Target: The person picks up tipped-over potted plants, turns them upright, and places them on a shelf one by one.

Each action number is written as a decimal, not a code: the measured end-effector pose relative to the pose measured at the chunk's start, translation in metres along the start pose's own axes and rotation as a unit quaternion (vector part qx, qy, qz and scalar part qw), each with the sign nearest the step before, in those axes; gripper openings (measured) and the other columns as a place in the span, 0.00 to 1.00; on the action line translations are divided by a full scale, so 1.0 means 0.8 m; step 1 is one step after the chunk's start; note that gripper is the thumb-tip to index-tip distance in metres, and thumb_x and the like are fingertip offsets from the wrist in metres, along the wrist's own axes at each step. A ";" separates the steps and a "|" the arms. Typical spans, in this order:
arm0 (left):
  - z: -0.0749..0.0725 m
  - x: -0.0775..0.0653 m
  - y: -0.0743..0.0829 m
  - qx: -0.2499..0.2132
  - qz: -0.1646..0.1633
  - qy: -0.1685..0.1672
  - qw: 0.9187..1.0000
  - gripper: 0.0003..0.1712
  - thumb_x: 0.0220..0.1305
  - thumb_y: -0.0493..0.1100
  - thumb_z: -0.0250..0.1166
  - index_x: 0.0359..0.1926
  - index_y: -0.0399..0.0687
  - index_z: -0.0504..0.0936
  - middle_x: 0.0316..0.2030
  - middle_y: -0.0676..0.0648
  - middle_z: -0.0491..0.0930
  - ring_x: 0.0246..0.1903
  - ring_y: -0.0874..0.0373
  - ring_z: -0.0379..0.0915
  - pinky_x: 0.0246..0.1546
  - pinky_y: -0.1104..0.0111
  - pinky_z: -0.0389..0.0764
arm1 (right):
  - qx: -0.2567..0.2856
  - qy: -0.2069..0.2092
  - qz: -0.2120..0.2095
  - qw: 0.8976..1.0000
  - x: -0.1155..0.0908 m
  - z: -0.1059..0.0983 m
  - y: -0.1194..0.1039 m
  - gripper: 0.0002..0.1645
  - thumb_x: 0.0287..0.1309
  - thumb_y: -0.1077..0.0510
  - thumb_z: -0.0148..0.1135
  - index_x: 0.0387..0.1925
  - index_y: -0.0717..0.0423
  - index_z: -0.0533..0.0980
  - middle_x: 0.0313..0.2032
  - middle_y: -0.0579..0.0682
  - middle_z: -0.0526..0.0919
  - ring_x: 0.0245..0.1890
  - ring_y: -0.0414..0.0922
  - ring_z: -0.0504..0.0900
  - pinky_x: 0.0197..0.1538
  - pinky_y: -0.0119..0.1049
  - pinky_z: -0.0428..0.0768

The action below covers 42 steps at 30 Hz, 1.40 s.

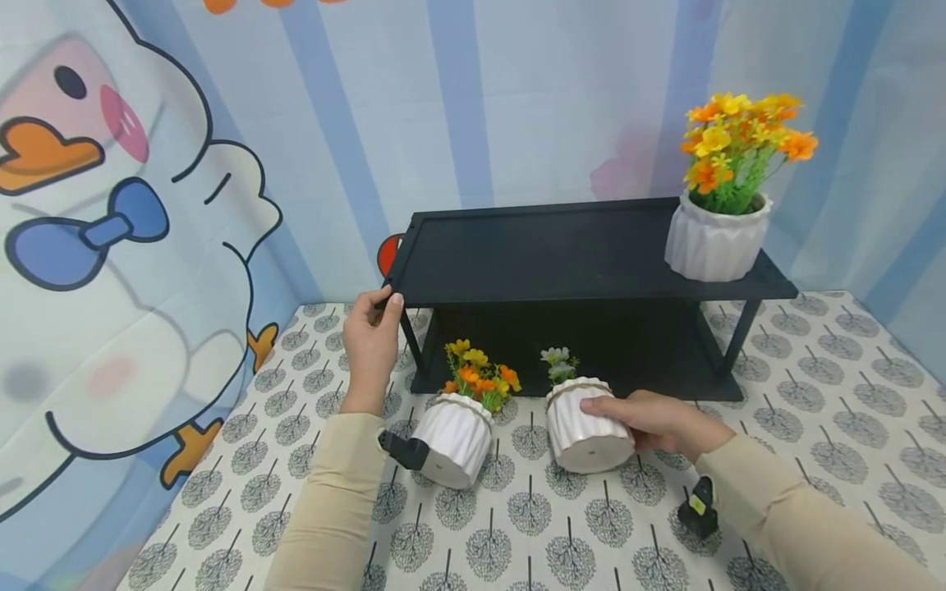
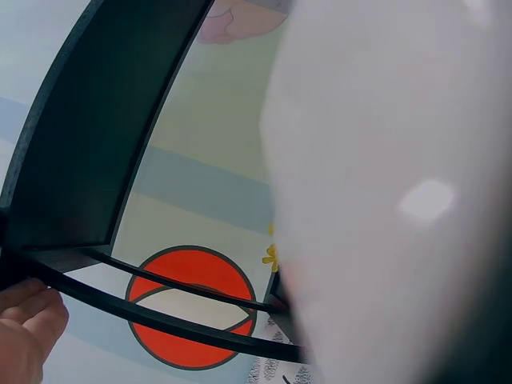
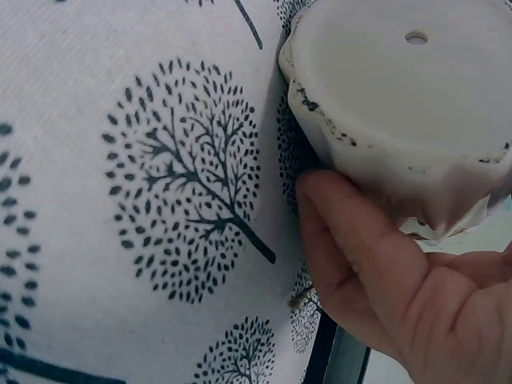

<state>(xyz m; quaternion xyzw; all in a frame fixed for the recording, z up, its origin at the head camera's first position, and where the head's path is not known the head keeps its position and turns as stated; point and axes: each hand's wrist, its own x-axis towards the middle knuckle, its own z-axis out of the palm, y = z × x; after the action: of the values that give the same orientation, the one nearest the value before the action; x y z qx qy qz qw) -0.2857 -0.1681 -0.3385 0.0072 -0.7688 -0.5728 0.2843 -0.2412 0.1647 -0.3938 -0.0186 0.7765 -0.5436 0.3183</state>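
The black shelf's (image 1: pixel 547 254) upper front corner sits pinched in the fingers of a person's left hand (image 1: pixel 373 341), its top deck reaching away to their right; the tree-print desk (image 1: pixel 532 525) spreads on the near side and to the right of the right hand's (image 1: pixel 658 419) fingers, with the shelf's lower front edge just beyond them; a tilted pot of orange and yellow flowers (image 1: pixel 452 439) stands in the way to their left, while a taller potted bouquet (image 1: pixel 717 242) rises on the deck beyond; clamped in those right fingers, the pale-flowered white pot (image 1: pixel 580 431) leans on its long axis, base toward the person, blooms pointing shelfward and slightly left; whether it touches the desk cannot be told.
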 end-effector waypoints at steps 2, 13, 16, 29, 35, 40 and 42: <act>0.000 0.000 0.000 0.000 0.001 0.000 1.000 0.18 0.66 0.46 0.57 0.53 0.44 0.76 0.54 0.41 0.75 0.53 0.53 0.73 0.45 0.63 0.75 | 0.004 -0.002 0.002 1.000 0.000 0.000 0.000 0.44 0.58 0.39 0.54 0.54 0.78 0.65 0.42 0.57 0.78 0.38 0.43 0.81 0.46 0.41 0.80; 0.000 0.001 0.000 0.007 0.003 0.003 1.000 0.18 0.66 0.46 0.58 0.53 0.43 0.77 0.54 0.40 0.75 0.53 0.52 0.73 0.51 0.61 0.76 | -0.006 0.029 0.009 1.000 0.000 0.003 0.001 0.45 0.55 0.37 0.55 0.55 0.75 0.65 0.43 0.58 0.78 0.37 0.44 0.81 0.43 0.40 0.81; 0.000 0.002 -0.001 0.005 0.004 0.003 1.000 0.17 0.66 0.46 0.58 0.53 0.43 0.77 0.54 0.40 0.76 0.52 0.52 0.73 0.51 0.62 0.75 | -0.008 0.047 0.012 0.999 -0.001 0.006 0.000 0.45 0.55 0.37 0.55 0.56 0.75 0.65 0.43 0.58 0.78 0.36 0.44 0.81 0.42 0.40 0.81; -0.001 0.002 0.000 0.000 0.012 0.005 1.000 0.17 0.66 0.45 0.58 0.52 0.42 0.77 0.53 0.39 0.76 0.52 0.51 0.73 0.52 0.61 0.75 | -0.026 0.083 -0.002 0.996 -0.010 0.011 -0.001 0.44 0.53 0.39 0.56 0.53 0.76 0.66 0.40 0.58 0.79 0.34 0.43 0.80 0.36 0.38 0.80; -0.001 0.003 0.001 0.003 0.013 0.005 1.000 0.18 0.66 0.45 0.58 0.52 0.41 0.77 0.53 0.40 0.76 0.52 0.51 0.73 0.52 0.62 0.75 | -0.022 0.108 -0.052 0.993 -0.017 0.015 -0.003 0.36 0.53 0.46 0.59 0.49 0.76 0.69 0.35 0.56 0.79 0.31 0.42 0.77 0.34 0.35 0.79; 0.000 0.002 0.001 0.007 0.008 0.004 1.000 0.18 0.66 0.46 0.58 0.52 0.42 0.77 0.53 0.40 0.76 0.52 0.51 0.73 0.52 0.61 0.76 | -0.063 0.160 -0.091 0.981 -0.021 0.017 -0.002 0.34 0.48 0.50 0.63 0.47 0.75 0.69 0.34 0.57 0.77 0.29 0.43 0.75 0.30 0.33 0.77; 0.000 0.002 0.001 0.007 0.006 0.005 1.000 0.18 0.66 0.46 0.58 0.52 0.42 0.77 0.53 0.40 0.76 0.52 0.51 0.73 0.52 0.61 0.76 | -0.078 0.170 -0.103 0.977 -0.022 0.017 -0.002 0.36 0.47 0.51 0.65 0.50 0.75 0.68 0.37 0.60 0.77 0.31 0.45 0.76 0.32 0.33 0.77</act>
<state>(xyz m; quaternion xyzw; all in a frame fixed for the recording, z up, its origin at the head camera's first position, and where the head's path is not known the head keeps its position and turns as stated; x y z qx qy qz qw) -0.2868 -0.1688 -0.3371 0.0078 -0.7716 -0.5655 0.2913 -0.2204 0.1595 -0.3870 -0.0309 0.8530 -0.5066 0.1214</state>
